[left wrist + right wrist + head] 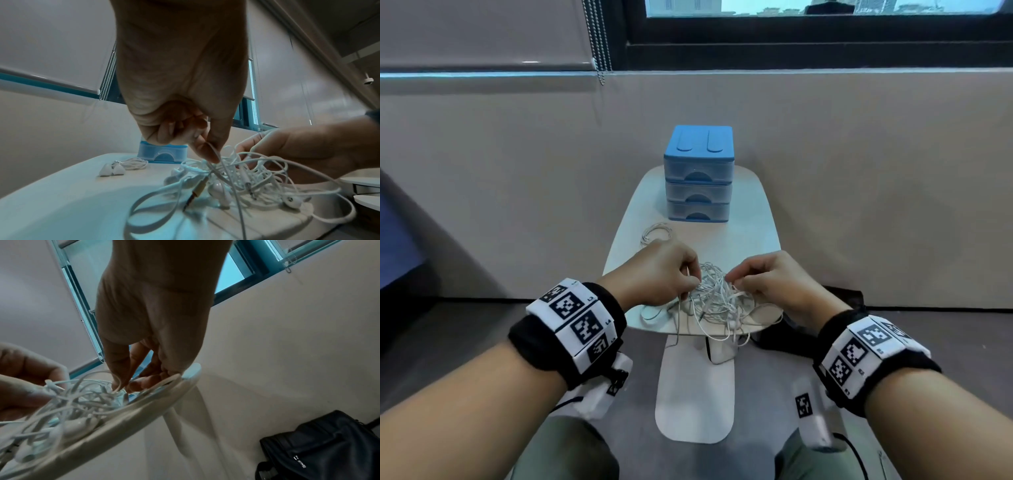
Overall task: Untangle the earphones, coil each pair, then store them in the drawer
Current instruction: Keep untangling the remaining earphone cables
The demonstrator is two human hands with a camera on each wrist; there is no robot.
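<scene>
Left fingers (205, 151): thumb and forefinger pinched on one white cord rising from the knot; the others curled into the palm.
Right fingers (144, 382): curled, tips nipping a strand at the knot's 3 o'clock edge.
Left hand (657, 270): raised just over the bench, at 9 o'clock of the knot.
Right hand (774, 277): level with the left, at 3 o'clock of the knot.
Tangled earphones (714, 298): a white knot of cords, earbuds and plugs on the near end of the bench, between the hands; loops hang over the near edge.
Gold jack plug (198, 191): sticks out of the knot, tip down on the bench.
Coiled earphones (655, 232): one tidy white coil at 11 o'clock of the knot, apart from it.
Drawer unit (698, 174): blue, three closed drawers, at 12 o'clock on the far end.
Bench (753, 222): small, white, rounded.
Black bag (320, 449): on the floor at 4 o'clock, below the bench.
</scene>
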